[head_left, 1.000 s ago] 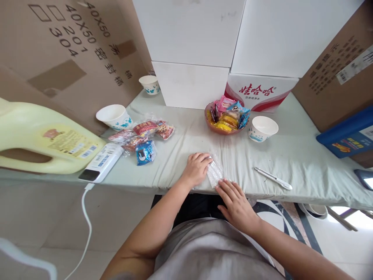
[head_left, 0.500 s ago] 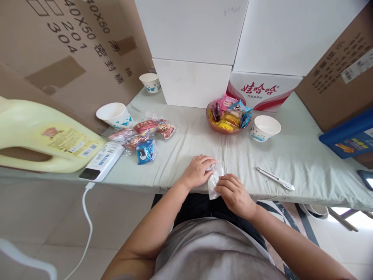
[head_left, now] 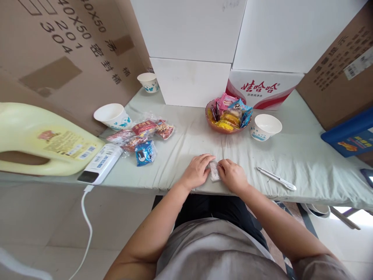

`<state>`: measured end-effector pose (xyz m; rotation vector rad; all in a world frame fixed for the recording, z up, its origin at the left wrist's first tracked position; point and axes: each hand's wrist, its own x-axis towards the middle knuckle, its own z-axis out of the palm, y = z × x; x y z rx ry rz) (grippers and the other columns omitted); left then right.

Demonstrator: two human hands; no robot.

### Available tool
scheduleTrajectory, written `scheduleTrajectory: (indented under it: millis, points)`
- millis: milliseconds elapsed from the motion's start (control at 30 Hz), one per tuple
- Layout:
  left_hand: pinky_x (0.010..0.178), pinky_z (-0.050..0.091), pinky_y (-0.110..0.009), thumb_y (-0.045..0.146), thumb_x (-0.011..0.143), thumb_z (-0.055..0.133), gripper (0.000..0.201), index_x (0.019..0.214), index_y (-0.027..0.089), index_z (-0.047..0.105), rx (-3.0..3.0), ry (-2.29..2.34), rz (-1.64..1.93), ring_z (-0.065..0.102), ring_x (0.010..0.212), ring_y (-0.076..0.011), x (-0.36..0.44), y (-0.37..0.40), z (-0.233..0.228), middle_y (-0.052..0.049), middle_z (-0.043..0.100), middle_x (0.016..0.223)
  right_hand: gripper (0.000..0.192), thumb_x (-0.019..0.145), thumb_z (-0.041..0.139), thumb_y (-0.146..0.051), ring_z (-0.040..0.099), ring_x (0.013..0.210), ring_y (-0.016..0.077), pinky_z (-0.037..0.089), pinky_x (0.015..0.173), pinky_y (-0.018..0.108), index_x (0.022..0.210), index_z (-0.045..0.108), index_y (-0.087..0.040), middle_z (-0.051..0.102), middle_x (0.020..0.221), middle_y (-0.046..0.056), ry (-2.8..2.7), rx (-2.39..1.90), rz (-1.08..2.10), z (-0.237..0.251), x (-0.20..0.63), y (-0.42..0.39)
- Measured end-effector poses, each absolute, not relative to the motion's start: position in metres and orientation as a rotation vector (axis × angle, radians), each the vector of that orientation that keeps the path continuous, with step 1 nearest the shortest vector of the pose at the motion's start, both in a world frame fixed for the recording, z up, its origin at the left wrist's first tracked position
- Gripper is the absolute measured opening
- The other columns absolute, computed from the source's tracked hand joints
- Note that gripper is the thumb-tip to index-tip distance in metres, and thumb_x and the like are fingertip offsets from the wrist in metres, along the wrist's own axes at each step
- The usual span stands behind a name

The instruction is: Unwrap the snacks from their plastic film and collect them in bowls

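A small folded piece of clear, crinkled plastic (head_left: pixel 215 172), which looks like a plastic bag, lies on the cloth-covered table near its front edge. My left hand (head_left: pixel 198 170) is closed on its left side, fingers curled with the thumb beside the plastic. On the other side my right hand (head_left: pixel 232 175) grips the right edge, its fingers bent over it. Both palms rest low, close to the cloth. Beyond my hands stands a pinkish glass bowl (head_left: pixel 225 128) of wrapped snacks. To the right of my right hand lies a silver-white pen-like tool (head_left: pixel 276 179).
Paper bowls (head_left: pixel 266 127) stand at right and left. Several wrapped snacks (head_left: pixel 145 127) lie left, beside a white power bank (head_left: pixel 101 163) with a cable and a large yellow jug (head_left: pixel 55 144). White boxes (head_left: pixel 192 83) and brown cartons (head_left: pixel 72 46) wall the back and sides.
The plastic has been folded up from a longer strip hanging toward the table edge into a small packet. My right hand has moved up and onto the table beside it.
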<state>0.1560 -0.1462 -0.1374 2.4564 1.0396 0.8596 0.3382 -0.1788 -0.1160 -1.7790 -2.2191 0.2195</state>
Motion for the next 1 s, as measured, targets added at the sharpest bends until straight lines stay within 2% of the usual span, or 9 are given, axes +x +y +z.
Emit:
scheduleTrajectory:
  millis: [100, 233, 300, 400, 500, 700, 800, 900, 1000]
  points:
    - [0.100, 0.046, -0.044, 0.005, 0.082, 0.049, 0.045, 0.124, 0.022, 0.053, 2.448, 1.028, 0.868, 0.055, 0.118, -0.0232, 0.156, -0.146, -0.135, -0.008, 0.059, 0.124, 0.019, 0.096, 0.045, -0.028, 0.062, 0.076, 0.0193, 0.036, 0.060, 0.028, 0.095, 0.062, -0.019, 0.067, 0.090, 0.007, -2.226, -1.832, 0.216, -0.119, 0.333, -0.178]
    - [0.096, 0.047, -0.043, 0.018, 0.087, 0.055, 0.010, 0.089, 0.020, 0.065, 2.495, 1.032, 0.840, 0.056, 0.109, -0.0234, 0.157, -0.147, -0.130, -0.008, 0.061, 0.118, 0.020, 0.096, 0.045, -0.031, 0.061, 0.073, 0.0193, 0.035, 0.059, 0.028, 0.095, 0.062, -0.019, 0.066, 0.088, 0.007, -2.238, -1.843, 0.167, -0.123, 0.337, -0.172]
    - [0.094, 0.047, -0.044, 0.025, 0.083, 0.065, 0.006, 0.080, 0.020, 0.064, 2.507, 1.081, 0.812, 0.055, 0.106, -0.0248, 0.158, -0.148, -0.129, -0.007, 0.062, 0.114, 0.018, 0.095, 0.047, -0.029, 0.060, 0.075, 0.0206, 0.038, 0.061, 0.029, 0.095, 0.063, -0.019, 0.066, 0.089, 0.009, -2.171, -1.892, 0.094, -0.123, 0.351, -0.165]
    - [0.093, 0.047, -0.044, 0.024, 0.076, 0.073, 0.012, 0.080, 0.020, 0.062, 2.497, 1.113, 0.793, 0.055, 0.104, -0.0254, 0.160, -0.147, -0.130, -0.007, 0.063, 0.111, 0.017, 0.091, 0.049, -0.021, 0.059, 0.085, 0.0254, 0.044, 0.072, 0.035, 0.097, 0.064, -0.016, 0.064, 0.092, 0.013, -1.983, -1.937, -0.079, -0.118, 0.378, -0.158]
    - [0.093, 0.046, -0.044, 0.023, 0.075, 0.073, 0.015, 0.083, 0.020, 0.061, 2.498, 1.095, 0.783, 0.054, 0.105, -0.0254, 0.160, -0.146, -0.131, -0.007, 0.062, 0.110, 0.021, 0.091, 0.049, -0.019, 0.056, 0.098, 0.0278, 0.046, 0.087, 0.042, 0.104, 0.065, -0.016, 0.063, 0.099, 0.014, -2.034, -1.642, -0.060, -0.110, 0.385, -0.167]
    - [0.096, 0.047, -0.044, 0.008, 0.076, 0.055, 0.026, 0.098, 0.020, 0.057, 2.432, 1.060, 0.916, 0.055, 0.107, -0.0240, 0.152, -0.147, -0.132, -0.008, 0.060, 0.112, 0.034, 0.093, 0.050, -0.022, 0.050, 0.118, 0.0253, 0.045, 0.097, 0.042, 0.126, 0.059, -0.018, 0.058, 0.131, 0.012, -2.461, -1.199, 0.119, -0.121, 0.345, -0.202]
    - [0.094, 0.049, -0.042, 0.003, 0.074, 0.047, 0.032, 0.100, 0.021, 0.054, 2.332, 1.065, 1.028, 0.057, 0.107, -0.0225, 0.148, -0.146, -0.134, -0.008, 0.060, 0.112, 0.027, 0.092, 0.051, -0.018, 0.058, 0.103, 0.0219, 0.049, 0.088, 0.036, 0.115, 0.065, -0.020, 0.066, 0.117, 0.010, -2.535, -1.222, 0.145, -0.126, 0.354, -0.194]
    - [0.089, 0.051, -0.040, 0.009, 0.078, 0.049, 0.022, 0.095, 0.021, 0.057, 2.325, 1.088, 1.026, 0.059, 0.102, -0.0225, 0.148, -0.143, -0.134, -0.008, 0.062, 0.107, 0.024, 0.092, 0.048, -0.014, 0.061, 0.088, 0.0183, 0.050, 0.079, 0.031, 0.103, 0.069, -0.019, 0.070, 0.097, 0.007, -2.438, -1.192, 0.117, -0.110, 0.395, -0.169]
    - [0.086, 0.051, -0.039, 0.014, 0.081, 0.051, 0.013, 0.089, 0.021, 0.060, 2.375, 1.095, 0.946, 0.059, 0.099, -0.0227, 0.151, -0.141, -0.133, -0.007, 0.064, 0.103, 0.027, 0.094, 0.044, -0.017, 0.062, 0.093, 0.0195, 0.049, 0.083, 0.032, 0.104, 0.069, -0.020, 0.070, 0.098, 0.008, -2.081, -1.374, -0.110, -0.076, 0.449, -0.132]
